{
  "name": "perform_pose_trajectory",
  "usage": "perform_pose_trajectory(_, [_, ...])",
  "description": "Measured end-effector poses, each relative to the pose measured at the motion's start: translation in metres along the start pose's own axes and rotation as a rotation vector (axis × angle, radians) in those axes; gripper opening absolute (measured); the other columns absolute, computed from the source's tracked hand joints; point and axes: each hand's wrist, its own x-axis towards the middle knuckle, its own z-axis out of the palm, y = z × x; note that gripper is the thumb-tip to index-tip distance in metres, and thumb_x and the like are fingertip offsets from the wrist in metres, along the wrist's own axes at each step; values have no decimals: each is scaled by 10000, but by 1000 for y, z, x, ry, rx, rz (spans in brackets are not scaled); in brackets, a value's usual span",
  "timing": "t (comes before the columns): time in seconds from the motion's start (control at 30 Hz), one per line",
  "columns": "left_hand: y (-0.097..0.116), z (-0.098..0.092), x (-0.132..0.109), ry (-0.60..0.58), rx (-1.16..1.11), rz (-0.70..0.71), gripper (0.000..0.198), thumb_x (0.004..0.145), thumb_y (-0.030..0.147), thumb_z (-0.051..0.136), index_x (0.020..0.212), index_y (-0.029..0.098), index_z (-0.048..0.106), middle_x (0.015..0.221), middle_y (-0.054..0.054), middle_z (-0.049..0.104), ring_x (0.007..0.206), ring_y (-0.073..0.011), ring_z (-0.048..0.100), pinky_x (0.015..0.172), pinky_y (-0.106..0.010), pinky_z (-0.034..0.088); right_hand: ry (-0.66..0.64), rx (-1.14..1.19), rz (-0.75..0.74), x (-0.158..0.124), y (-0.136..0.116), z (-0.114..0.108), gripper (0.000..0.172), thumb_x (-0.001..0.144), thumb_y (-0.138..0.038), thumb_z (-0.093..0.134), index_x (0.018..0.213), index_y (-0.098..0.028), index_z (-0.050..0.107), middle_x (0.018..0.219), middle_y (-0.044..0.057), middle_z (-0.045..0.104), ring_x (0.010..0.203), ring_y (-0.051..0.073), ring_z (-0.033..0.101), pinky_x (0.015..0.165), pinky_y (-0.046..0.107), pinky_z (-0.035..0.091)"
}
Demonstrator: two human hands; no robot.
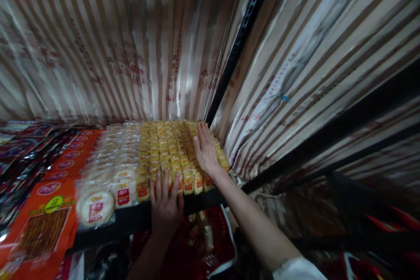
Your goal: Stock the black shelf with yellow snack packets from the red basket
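Rows of small yellow wrapped snack packs (164,144) stand close together on a dark shelf. My left hand (166,201) rests with fingers spread against the front of these packs, near the shelf edge. Farther back and to the right, my right hand (206,148) lies flat on top of the packs, its fingers stretched toward the rear corner. Neither hand grasps anything. Beside the yellow packs, on their left, are rows of round white pastries in clear wrappers (96,205).
Orange snack bags (49,214) and dark glossy packets (22,153) fill the shelf's left side. Below the shelf is a red basket (226,245) with a few wrapped pieces inside. A black metal post (236,52) rises at the back corner against striped sheeting (147,30).
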Motion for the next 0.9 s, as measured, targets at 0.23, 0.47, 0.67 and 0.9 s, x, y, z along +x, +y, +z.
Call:
perform_pose_trajectory(0.23, [3,-3,0,-4,-63,-34,471,828,265,511,1294,202,487,1438,-126,351,1360,-323,210,1080,-554,189,125,14,160,-146,22,8,540,939,-387,174,1448,-206,181,1536,9,3,1403,209,23,1116,457,214])
perform_pose_trajectory(0.47, [2,-2,-3,-31,-11,-15,488,834,225,493,1319,192,453,1479,-126,263,1370,-324,173,1079,-570,177,34,81,-88,-165,29,40,483,930,-243,330,1412,-254,287,1524,28,134,1397,240,83,1076,507,307])
perform_pose_trajectory(0.67, [5,-1,-3,-19,-19,-31,509,814,299,531,1308,186,472,1477,-136,264,1354,-353,204,1076,-584,174,51,107,-228,-160,43,39,529,905,-176,396,1416,-239,275,1508,55,197,1391,257,121,1055,506,352])
perform_pose_trajectory(0.9, [5,0,-1,21,-38,-30,576,804,338,554,1352,238,411,1503,-97,205,1356,-367,187,1069,-609,156,105,179,-232,-159,47,41,503,879,-137,422,1375,-199,360,1461,71,323,1377,257,182,1051,507,363])
